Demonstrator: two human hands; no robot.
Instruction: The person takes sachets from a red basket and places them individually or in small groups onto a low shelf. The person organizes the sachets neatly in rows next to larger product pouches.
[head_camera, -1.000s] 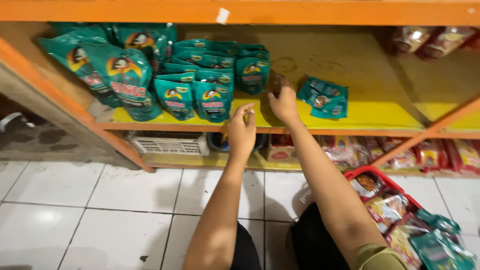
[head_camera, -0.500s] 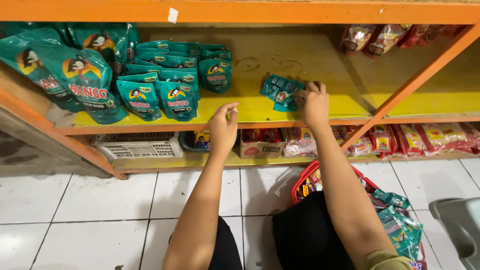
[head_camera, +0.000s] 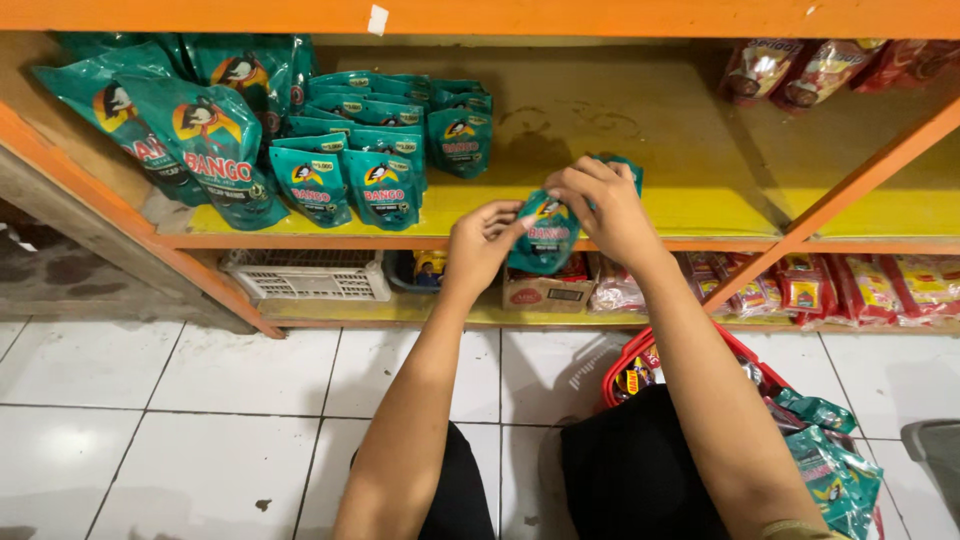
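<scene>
Two tiers of orange-framed, yellow-boarded shelf (head_camera: 640, 205) stand over glossy white tiles, rows of shiny teal pouches (head_camera: 345, 150) left, while my right hand (head_camera: 600, 205) and left hand (head_camera: 480, 245) both pinch one small crinkly teal pouch (head_camera: 545, 240) at the shelf's front edge.

We're in a small shop: orange-and-yellow shelving (head_camera: 640, 210) stocked with rows of teal sauce pouches (head_camera: 350, 180), red snack packets (head_camera: 860, 285) below, a red shopping basket (head_camera: 690, 350) on white floor tiles (head_camera: 150, 400).
</scene>
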